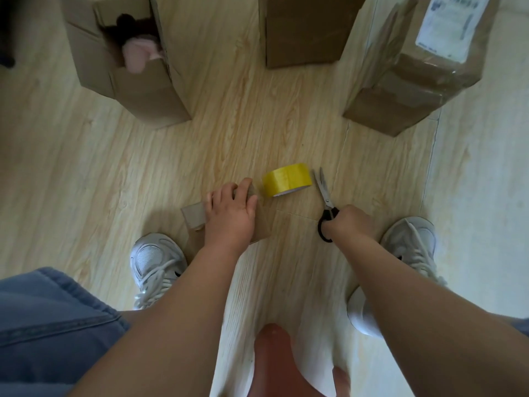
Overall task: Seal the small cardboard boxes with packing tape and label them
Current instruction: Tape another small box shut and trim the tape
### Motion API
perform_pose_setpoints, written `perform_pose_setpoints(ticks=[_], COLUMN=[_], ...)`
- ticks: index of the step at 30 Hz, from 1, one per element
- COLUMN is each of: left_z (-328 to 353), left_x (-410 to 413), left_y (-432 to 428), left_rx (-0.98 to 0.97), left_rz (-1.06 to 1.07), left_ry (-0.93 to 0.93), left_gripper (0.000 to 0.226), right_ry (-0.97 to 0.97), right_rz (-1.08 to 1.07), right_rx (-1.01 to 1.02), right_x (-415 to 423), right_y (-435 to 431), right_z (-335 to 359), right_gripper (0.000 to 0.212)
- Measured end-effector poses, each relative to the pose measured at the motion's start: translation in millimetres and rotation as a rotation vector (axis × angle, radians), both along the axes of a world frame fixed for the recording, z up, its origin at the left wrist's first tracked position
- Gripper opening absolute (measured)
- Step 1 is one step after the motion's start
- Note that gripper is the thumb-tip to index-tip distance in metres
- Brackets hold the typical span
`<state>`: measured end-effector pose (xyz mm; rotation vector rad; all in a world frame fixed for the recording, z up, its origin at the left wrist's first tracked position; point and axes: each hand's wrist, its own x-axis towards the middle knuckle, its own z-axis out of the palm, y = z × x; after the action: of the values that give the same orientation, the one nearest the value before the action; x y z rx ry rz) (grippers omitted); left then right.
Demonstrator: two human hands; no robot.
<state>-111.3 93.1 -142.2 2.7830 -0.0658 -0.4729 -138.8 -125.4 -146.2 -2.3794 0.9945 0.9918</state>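
On the floor just beside the yellow tape roll [287,179], on its near left in the head view, the left hand [230,213] lies over a small cardboard box [193,215], its grip bent round the top and far corner and pinning the box down. On the other side of the roll, the right hand [347,222] has its grip clamped on the black handles of the scissors [323,190], whose blades point away, tips close to the roll.

The step looks like sealing this small box: it is steadied and the cutter is ready, but no strip is visibly pulled from the roll. The next move probably calls for a free hand to draw tape across the seam, so the scissors may have to go down first.

Counted: one tape roll, one pair of scissors, one small box. Well beyond the roll stand three bigger boxes: an open box [137,81] with cloth inside, a plain box [303,38], and a taped box [412,81] with one white label [449,24].
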Motion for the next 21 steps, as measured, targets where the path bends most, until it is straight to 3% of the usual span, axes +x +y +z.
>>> perform_pose_setpoints(ticks=[5,8,13,16,21], left_z=[6,12,27,31,33], left_x=[2,7,5,0,-3], left_y=[0,-2,-4,-1,6], left_rx=[0.006,-0.020,-0.027,0.018,0.028], left_rz=[0.012,0.037,0.071,0.052,0.040], left_ry=[0.032,0.074,0.032,0.028,0.058], left_gripper=[0.045,0.050,0.054,0.054,0.055], right_ry=[-0.180,-0.341,-0.398,-0.321,-0.171], right_rz=[-0.374,-0.479,-0.433,-0.327,-0.255], right_rx=[0.283,0.410,0.598,0.674,0.618], right_x=[4,-1,-2,-6,-18], right_y=[2,12,39,55,52], right_z=[19,38,64,67,62], right_gripper=[0.030,0.015,0.031,0.024,0.034])
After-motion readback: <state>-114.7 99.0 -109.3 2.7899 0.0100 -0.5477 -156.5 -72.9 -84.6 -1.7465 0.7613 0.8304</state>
